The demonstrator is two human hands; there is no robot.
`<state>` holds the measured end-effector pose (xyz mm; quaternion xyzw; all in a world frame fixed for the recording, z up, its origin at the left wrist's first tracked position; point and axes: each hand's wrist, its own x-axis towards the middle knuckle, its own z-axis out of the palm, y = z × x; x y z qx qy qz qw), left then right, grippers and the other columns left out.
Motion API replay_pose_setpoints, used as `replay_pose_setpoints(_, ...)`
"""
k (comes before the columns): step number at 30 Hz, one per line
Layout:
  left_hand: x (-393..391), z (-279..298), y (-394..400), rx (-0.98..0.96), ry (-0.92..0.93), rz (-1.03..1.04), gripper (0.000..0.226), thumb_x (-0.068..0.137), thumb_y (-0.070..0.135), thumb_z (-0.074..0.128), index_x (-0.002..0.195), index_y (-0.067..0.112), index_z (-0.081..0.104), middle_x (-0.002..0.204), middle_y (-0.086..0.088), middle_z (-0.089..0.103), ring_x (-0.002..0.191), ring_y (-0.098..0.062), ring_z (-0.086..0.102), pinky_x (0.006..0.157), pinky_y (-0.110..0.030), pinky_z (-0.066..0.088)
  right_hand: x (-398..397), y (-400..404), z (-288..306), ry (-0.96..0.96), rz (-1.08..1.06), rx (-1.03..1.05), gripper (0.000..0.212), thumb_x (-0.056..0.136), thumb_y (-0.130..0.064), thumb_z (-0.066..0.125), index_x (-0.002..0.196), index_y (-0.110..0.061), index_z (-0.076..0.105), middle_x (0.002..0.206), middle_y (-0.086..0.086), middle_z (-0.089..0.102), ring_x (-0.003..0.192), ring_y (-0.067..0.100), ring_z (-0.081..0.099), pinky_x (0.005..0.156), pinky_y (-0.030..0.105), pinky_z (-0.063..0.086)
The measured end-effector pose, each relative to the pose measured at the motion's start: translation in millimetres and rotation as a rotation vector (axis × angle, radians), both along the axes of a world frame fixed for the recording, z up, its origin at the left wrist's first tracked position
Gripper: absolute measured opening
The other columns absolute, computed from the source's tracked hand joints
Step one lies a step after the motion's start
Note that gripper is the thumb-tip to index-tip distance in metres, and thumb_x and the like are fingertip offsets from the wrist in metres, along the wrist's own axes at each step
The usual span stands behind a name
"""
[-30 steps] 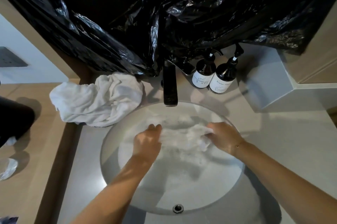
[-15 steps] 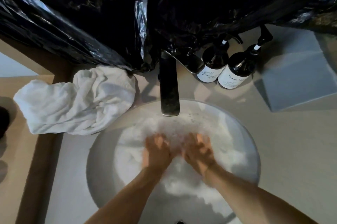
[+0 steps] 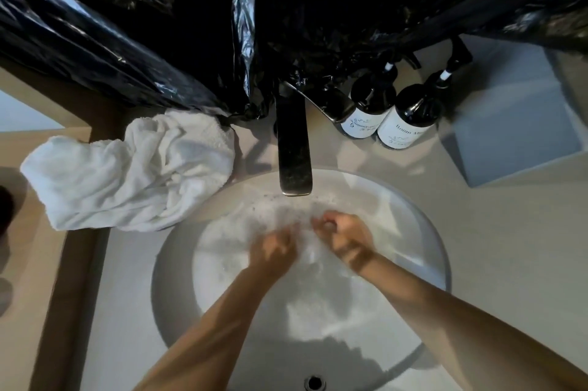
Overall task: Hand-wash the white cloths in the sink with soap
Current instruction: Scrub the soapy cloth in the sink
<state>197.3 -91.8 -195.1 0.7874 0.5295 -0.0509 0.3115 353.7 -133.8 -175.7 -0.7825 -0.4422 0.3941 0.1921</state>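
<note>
A round white sink (image 3: 171, 279) holds foamy water and a white cloth (image 3: 305, 250), mostly sunk under the suds. My left hand (image 3: 273, 250) and my right hand (image 3: 345, 236) are both in the water just below the dark faucet (image 3: 294, 148). Their fingers are curled into the wet cloth between them. A second white cloth (image 3: 133, 174) lies bunched on the counter left of the sink. Two dark pump bottles (image 3: 369, 110) (image 3: 410, 123) with white labels stand behind the sink at the right.
Black plastic sheeting (image 3: 222, 24) hangs across the back, over the faucet base. A pale box (image 3: 515, 136) sits at the right of the bottles. The overflow hole (image 3: 314, 382) is at the sink's near edge. A lower wooden surface (image 3: 28, 295) lies at the left.
My hands came together from the sides of the basin to its middle under the faucet and now bunch the cloth between them. The view has shifted closer and downward.
</note>
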Motion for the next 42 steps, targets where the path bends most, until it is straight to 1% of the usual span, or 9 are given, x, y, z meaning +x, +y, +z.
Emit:
replay_pose_setpoints(6,-27.7,39.1,-20.9,-0.377,-0.696,0.073,0.063,0.082,0.071,0.048,0.134,0.038,0.054,0.127,0.017,0.062,0.121,-0.001,0.056,0.101,-0.025,0.044,-5.2,-5.2,70.8,0.453,-0.206,0.245,0.035,0.092,-0.026,0.065,0.06,-0.012,0.057,0.059,0.005,0.049,0.06,0.013,0.047,0.059,0.028,0.039)
replay_pose_setpoints(10,-24.5,73.0,-33.0,-0.345,-0.556,-0.047,0.065,0.071,0.067,0.072,0.125,0.038,0.053,0.106,0.026,0.066,0.098,0.004,0.062,0.082,-0.021,0.05,-5.2,-9.0,116.1,0.515,-0.205,0.351,0.031,0.09,-0.021,0.068,0.061,-0.014,0.06,0.066,0.009,0.058,0.064,0.014,0.054,0.061,0.023,0.044)
replay_pose_setpoints(14,-44.4,63.4,-43.3,-0.349,-0.473,-0.021,0.018,0.08,0.04,0.078,0.092,0.035,0.065,0.076,0.027,0.066,0.072,0.006,0.061,0.068,-0.022,0.046,-8.1,-14.3,145.8,0.41,-0.2,0.434,0.03,0.088,-0.018,0.069,0.061,-0.009,0.059,0.058,-0.002,0.056,0.059,0.007,0.051,0.059,0.014,0.041)
replay_pose_setpoints(17,-36.3,82.9,-30.0,-0.451,-0.069,0.394,0.021,0.09,0.016,0.068,0.102,0.033,0.068,0.092,0.028,0.07,0.091,0.007,0.064,0.08,-0.013,0.048,3.1,-19.3,157.1,0.382,-0.245,0.486,0.03,0.09,-0.009,0.065,0.068,0.007,0.052,0.061,0.002,0.04,0.057,0.005,0.037,0.054,0.011,0.033)
replay_pose_setpoints(19,-50.4,94.0,-31.5,-0.381,-0.57,0.027,0.025,0.084,0.017,0.075,0.092,0.038,0.063,0.082,0.028,0.069,0.084,0.009,0.063,0.077,-0.012,0.047,11.8,-20.6,158.6,0.37,-0.235,0.485,0.029,0.091,-0.008,0.063,0.068,0.007,0.052,0.058,-0.002,0.04,0.056,0.003,0.036,0.053,0.012,0.033)
replay_pose_setpoints(28,-23.7,150.7,-31.6,-0.585,-0.935,0.163,0.052,0.075,0.008,0.071,0.125,0.018,0.058,0.118,-0.006,0.069,0.113,-0.024,0.064,0.097,-0.043,0.051,29.2,-50.4,107.4,0.316,-0.12,0.284,0.042,0.099,-0.026,0.054,0.064,-0.004,0.043,0.059,-0.002,0.036,0.059,0.013,0.035,0.058,0.026,0.033)
replay_pose_setpoints(33,-20.6,145.1,-36.4,-0.619,-0.778,0.328,0.008,0.095,0.033,0.058,0.088,0.03,0.059,0.08,0.021,0.069,0.078,0.015,0.063,0.069,-0.003,0.044,14.4,-55.9,66.8,0.406,-0.19,0.074,0.034,0.097,-0.026,0.055,0.072,-0.003,0.053,0.066,0.002,0.049,0.065,0.016,0.05,0.06,0.02,0.04)
replay_pose_setpoints(38,-37.6,78.9,-29.0,-0.169,-0.204,0.324,0.025,0.082,0.039,0.068,0.08,0.016,0.058,0.092,0.007,0.053,0.089,-0.018,0.059,0.073,-0.025,0.045,-12.9,-53.2,19.3,0.36,-0.069,0.035,0.003,0.094,-0.02,0.062,0.095,-0.023,0.063,0.109,-0.006,0.052,0.111,0.014,0.05,0.092,0.017,0.039)
replay_pose_setpoints(42,-47.6,41.9,-33.7,0.031,0.026,0.274,0.029,0.076,0.024,0.052,0.103,0.021,0.059,0.109,0.001,0.057,0.103,-0.026,0.057,0.09,-0.038,0.046,-35.5,-50.3,-13.0,0.03,0.044,0.041,0.049,0.096,-0.049,0.04,0.139,-0.028,0.046,0.147,-0.003,0.034,0.138,0.012,0.025,0.114,0.023,0.02)
